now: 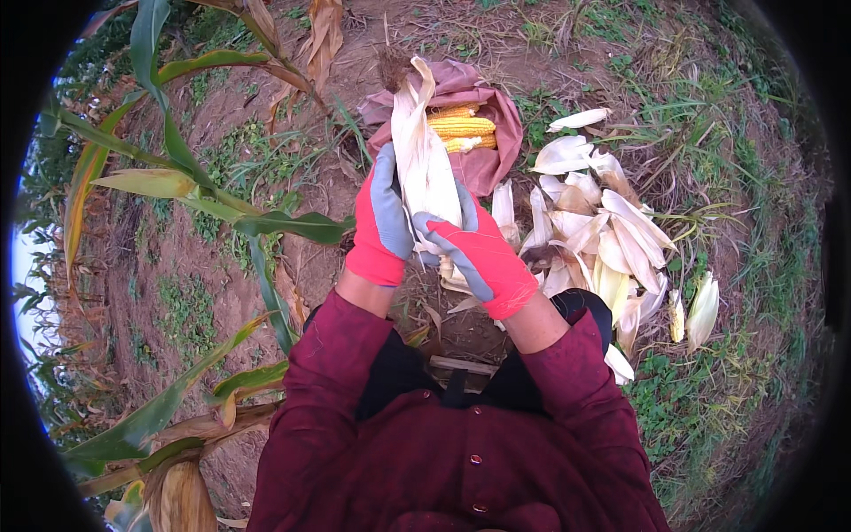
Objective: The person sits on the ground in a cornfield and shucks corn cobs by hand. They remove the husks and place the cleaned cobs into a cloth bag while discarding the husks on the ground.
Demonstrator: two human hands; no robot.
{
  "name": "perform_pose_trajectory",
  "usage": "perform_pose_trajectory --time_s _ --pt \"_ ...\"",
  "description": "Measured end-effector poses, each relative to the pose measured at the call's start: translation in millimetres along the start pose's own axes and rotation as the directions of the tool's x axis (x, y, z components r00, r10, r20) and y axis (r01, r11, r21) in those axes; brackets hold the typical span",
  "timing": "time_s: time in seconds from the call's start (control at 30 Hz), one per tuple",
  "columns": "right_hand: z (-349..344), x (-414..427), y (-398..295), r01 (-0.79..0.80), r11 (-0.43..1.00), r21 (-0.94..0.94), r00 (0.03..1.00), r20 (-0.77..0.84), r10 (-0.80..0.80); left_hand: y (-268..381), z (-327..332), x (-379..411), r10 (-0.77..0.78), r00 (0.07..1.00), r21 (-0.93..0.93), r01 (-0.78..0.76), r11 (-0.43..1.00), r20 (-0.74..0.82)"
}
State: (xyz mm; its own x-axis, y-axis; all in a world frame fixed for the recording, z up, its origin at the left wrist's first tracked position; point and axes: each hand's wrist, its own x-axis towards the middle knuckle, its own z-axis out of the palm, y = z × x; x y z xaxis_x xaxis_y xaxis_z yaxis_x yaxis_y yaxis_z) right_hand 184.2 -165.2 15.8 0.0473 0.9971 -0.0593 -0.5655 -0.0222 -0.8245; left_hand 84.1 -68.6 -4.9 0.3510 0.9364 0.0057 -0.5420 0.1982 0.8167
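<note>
Both hands wear red work gloves with grey palms. An ear of corn in its pale dry husk (423,163) is held between them, its tip with dark silk pointing away from me. My left hand (382,219) grips the ear along its left side. My right hand (475,249) wraps the lower right side, its thumb across the husk near the base. The kernels of this ear are hidden by the husk. Just beyond the hands stands an open reddish sack (498,163), with several husked yellow corn cobs (462,126) inside it.
A pile of stripped corn husks (585,226) lies on the ground to the right. Beside it are a small corn cob (677,316) and a husk-covered ear (703,312). Standing corn plants (173,169) reach in from the left. Grass (751,219) borders the right side.
</note>
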Motion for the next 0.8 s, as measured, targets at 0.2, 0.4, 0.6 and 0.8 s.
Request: perform_pose_trajectory --time_s 0.2,0.4,0.6,0.8 --pt "-8 1 -2 0.057 0.918 -0.392 0.987 -0.114 -0.11 17 25 -12 0.093 0.996 0.221 -0.093 0.971 0.012" --pt "-9 -2 4 0.161 0.729 -0.665 0.963 -0.055 -0.263 27 7 1 -0.016 1.0 -0.101 0.016 0.995 -0.004" --pt "-4 -7 -5 0.131 0.712 -0.69 0.978 -0.026 -0.205 24 5 -3 0.004 0.998 -0.076 0.0 0.997 0.057" --pt "-14 0 -1 0.095 0.672 -0.734 0.983 -0.038 -0.18 27 11 -13 0.077 0.997 0.175 -0.077 0.982 0.007"
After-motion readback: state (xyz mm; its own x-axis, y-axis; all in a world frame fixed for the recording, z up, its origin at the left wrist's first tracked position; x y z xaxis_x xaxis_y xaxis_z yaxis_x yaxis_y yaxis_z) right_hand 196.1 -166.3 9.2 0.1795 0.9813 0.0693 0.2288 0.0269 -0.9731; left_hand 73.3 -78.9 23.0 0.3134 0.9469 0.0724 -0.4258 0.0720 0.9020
